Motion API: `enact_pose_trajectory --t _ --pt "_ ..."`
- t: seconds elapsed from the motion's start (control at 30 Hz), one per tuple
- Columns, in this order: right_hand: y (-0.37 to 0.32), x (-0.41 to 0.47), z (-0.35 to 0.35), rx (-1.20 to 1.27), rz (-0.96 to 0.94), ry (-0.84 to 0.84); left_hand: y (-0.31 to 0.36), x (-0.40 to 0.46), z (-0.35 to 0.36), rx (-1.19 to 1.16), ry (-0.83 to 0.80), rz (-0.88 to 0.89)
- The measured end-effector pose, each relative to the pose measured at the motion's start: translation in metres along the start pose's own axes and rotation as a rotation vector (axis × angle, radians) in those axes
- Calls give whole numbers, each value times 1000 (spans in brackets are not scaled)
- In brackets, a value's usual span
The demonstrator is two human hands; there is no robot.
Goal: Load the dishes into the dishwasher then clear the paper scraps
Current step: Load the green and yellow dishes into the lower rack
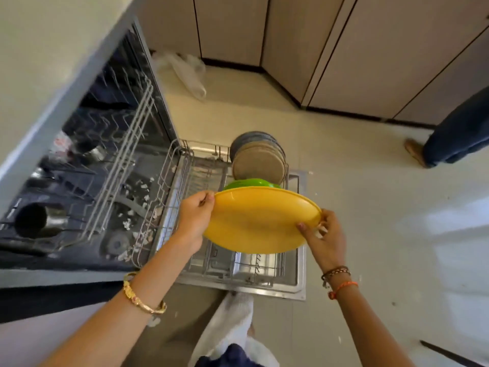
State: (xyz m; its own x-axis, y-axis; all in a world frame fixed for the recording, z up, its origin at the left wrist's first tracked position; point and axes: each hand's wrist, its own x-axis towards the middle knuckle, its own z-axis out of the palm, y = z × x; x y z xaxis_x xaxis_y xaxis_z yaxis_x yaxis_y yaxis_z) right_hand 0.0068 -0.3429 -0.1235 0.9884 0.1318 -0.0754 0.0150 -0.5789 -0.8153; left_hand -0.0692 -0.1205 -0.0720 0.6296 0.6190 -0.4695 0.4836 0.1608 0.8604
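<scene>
I hold a yellow plate over the pulled-out lower rack of the open dishwasher. My left hand grips its left rim and my right hand pinches its right rim. Behind it a green plate stands in the rack, then several beige and grey plates upright in a row. White paper scraps lie scattered on the dishwasher's floor. The upper rack holds steel cups.
The dishwasher door lies open flat on the floor. A clear plastic bag lies by the cabinets at the back. Another person's leg and shoe stand at the right. A white cloth hangs below me. Small scraps dot the floor.
</scene>
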Motion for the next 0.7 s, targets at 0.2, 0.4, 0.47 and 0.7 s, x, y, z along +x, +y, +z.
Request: enact_pose_trajectory --t 0.2,0.4,0.47,0.7 --pt "57 48 58 -131 -26 -94 -72 80 23 30 46 -51" --pt "102 77 105 -282 -106 -99 -128 141 34 -11 55 -39" --pt "117 79 115 -315 -97 -108 -145 152 41 -28 44 -47" --pt "143 75 119 -400 -63 -159 -178 157 52 -9 5 -31"
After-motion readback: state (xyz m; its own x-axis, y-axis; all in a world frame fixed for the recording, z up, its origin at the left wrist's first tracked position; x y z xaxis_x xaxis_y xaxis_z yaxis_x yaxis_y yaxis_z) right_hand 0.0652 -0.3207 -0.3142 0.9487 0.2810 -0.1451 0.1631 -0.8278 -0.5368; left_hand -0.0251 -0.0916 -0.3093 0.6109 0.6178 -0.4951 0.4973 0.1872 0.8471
